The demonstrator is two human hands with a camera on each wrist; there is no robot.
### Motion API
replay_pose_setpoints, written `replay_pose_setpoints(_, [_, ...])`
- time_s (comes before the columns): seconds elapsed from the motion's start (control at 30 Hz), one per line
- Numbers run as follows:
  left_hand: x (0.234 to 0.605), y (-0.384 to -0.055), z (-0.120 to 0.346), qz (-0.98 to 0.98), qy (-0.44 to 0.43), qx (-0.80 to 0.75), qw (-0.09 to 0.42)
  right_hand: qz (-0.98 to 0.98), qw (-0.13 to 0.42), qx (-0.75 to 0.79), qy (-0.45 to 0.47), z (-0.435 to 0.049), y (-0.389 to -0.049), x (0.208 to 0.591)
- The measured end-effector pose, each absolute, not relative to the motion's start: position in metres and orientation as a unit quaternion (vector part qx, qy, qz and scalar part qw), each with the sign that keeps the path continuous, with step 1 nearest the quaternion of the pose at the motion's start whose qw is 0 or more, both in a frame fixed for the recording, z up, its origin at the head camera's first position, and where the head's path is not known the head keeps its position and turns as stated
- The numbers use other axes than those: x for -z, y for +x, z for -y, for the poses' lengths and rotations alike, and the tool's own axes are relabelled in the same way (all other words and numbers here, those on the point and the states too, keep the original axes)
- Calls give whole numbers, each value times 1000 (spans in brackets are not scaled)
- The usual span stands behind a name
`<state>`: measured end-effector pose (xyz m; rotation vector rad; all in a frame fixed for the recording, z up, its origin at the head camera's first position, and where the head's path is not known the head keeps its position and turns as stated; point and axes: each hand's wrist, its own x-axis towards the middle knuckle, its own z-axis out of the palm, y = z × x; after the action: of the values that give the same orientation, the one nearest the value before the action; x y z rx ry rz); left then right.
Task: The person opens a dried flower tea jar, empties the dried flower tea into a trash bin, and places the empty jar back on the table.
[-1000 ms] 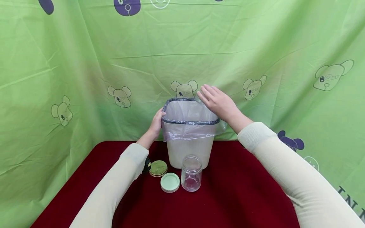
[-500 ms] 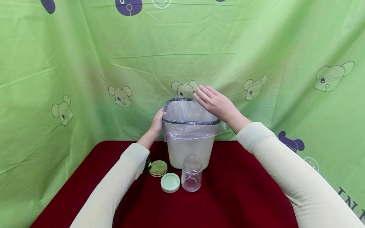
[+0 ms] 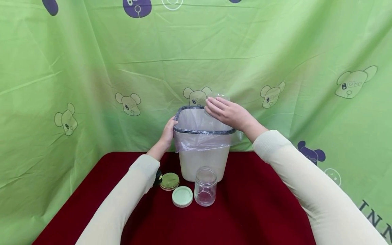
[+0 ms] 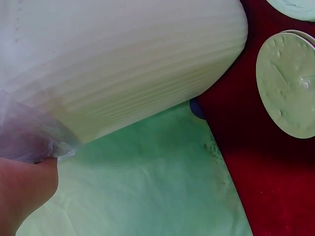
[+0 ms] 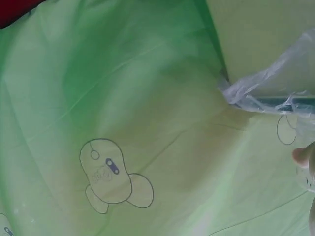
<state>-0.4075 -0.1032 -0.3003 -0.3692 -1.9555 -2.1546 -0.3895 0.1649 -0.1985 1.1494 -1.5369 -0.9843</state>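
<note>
A white trash bin (image 3: pixel 203 163) stands on the table, a clear bag (image 3: pixel 199 141) folded over its dark rim. My left hand (image 3: pixel 168 132) grips the bin's left side at the rim, thumb on the bag; part of that hand and the bag's fold show in the left wrist view. Over the bin's right rear rim, my right hand (image 3: pixel 228 115) holds a clear, see-through thing (image 3: pixel 223 96), mostly hidden behind the fingers. Its kind cannot be told. In the right wrist view a thumb (image 5: pixel 301 156) lies against it at the edge.
In front of the bin an open glass jar (image 3: pixel 206 190) stands upright. Left of it lies a pale green lid (image 3: pixel 182 196), and behind that a gold lid (image 3: pixel 169 180). Dark red cloth (image 3: pixel 260 204) covers the table; a green curtain (image 3: pixel 153 61) hangs behind.
My right hand has moved left and slightly down over the bin, and more of the clear thing shows above its fingers. The left hand stays at the rim.
</note>
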Motion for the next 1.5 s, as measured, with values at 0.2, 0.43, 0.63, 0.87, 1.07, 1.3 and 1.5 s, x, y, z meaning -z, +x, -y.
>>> replay_pose_setpoints(0.2, [301,-408,104,670,-121,725,105,594,473,421,495,-166,-391,200])
replay_pose_setpoints(0.43, [300,-405,103,664,-127,729,106,558,503,425,505,-168,-393,201])
replay_pose_setpoints(0.63, [301,-406,103,662,-129,731,107,546,508,424,513,-171,-396,202])
replay_pose_setpoints(0.87, [302,-408,102,662,-127,731,109,544,505,426,517,-172,-396,203])
replay_pose_setpoints(1.07, [300,-406,102,662,-128,730,111,552,498,418,522,-173,-395,202])
replay_pose_setpoints(1.3, [299,-406,101,665,-128,727,114,547,502,419,524,-174,-395,203])
replay_pose_setpoints(1.5, [299,-405,101,663,-126,729,112,557,509,399,521,-171,-393,205])
